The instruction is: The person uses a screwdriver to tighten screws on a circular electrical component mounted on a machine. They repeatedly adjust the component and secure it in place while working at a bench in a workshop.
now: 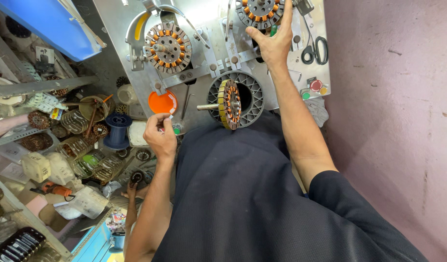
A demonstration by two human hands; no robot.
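Overhead view of a metal winding bench (204, 14) beside a pink wall (393, 121). The right hand (272, 43) rests spread on the upper right stator (260, 12), fingers open. The left hand (160, 136) pinches a small white strip (170, 116) near an orange tape roll (162, 102). A cluttered shelf (49, 145) stands at left.

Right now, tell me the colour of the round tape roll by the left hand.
Orange, with a white strip at its edge. The tape roll sits just above the left hand; the head view shows it.
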